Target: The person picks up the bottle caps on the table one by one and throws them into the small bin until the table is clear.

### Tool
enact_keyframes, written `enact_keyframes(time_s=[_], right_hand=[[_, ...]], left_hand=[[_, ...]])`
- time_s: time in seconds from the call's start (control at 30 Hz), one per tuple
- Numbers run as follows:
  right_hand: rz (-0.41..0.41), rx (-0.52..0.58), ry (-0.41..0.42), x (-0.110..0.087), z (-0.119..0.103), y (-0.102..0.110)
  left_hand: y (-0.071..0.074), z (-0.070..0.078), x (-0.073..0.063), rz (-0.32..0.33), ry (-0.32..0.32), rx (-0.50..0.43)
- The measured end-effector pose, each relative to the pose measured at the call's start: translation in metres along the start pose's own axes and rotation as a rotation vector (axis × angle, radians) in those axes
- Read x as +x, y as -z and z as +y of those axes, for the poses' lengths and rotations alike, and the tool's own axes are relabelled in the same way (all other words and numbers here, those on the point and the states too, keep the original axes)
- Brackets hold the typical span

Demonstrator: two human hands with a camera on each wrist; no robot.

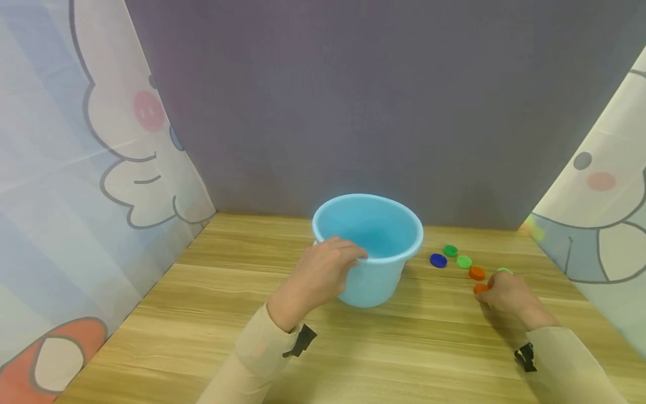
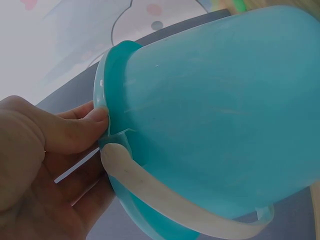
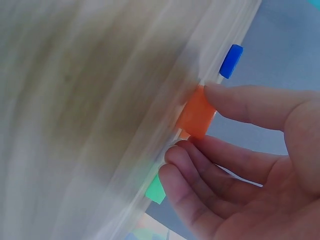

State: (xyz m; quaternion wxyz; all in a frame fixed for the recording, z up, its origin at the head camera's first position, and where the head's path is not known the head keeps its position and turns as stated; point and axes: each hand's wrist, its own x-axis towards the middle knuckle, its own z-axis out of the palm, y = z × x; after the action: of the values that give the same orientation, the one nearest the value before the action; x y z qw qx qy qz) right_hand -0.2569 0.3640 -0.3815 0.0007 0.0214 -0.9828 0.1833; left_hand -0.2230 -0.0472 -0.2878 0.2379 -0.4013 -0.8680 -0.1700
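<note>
A light blue bucket [image 1: 375, 280] stands upright on the wooden table. My left hand [image 1: 323, 269] grips its near rim; in the left wrist view the thumb [image 2: 90, 125] presses the outside of the rim and the other fingers reach inside. Beside that thumb the white handle [image 2: 165, 200] hangs along the bucket's wall. To the right, my right hand [image 1: 510, 297] pinches an orange bottle cap [image 3: 197, 112] between thumb and index finger, low at the tabletop. A light green cap [image 1: 504, 270] shows just behind this hand, partly hidden by it.
Between bucket and right hand lie a blue cap [image 1: 438, 260], a dark green cap [image 1: 451, 251], another light green cap [image 1: 464, 262] and a second orange cap [image 1: 476, 273]. A dark grey panel [image 1: 363, 112] rises behind the table [image 1: 202, 314], with printed cloth [image 1: 45, 168] along the sides.
</note>
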Motion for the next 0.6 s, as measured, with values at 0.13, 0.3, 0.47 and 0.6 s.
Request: enact_keyframes(time_s=[0.13,0.3,0.47,0.6], right_hand=[[-0.006,0.028,-0.014,-0.001,-0.001,0.0],[-0.003,0.065,-0.025,-0.003,-0.006,0.0],[0.005,0.073,-0.032,-0.003,-0.011,0.002],[0.007,0.067,-0.031,-0.002,-0.014,0.004]], left_hand=[[0.0,0.0,0.0,-0.001,0.002,0.0],[0.0,-0.001,0.0,0.0,-0.001,0.002],[0.0,-0.001,0.0,-0.003,0.0,0.0],[0.0,-0.002,0.0,-0.005,0.002,0.001]])
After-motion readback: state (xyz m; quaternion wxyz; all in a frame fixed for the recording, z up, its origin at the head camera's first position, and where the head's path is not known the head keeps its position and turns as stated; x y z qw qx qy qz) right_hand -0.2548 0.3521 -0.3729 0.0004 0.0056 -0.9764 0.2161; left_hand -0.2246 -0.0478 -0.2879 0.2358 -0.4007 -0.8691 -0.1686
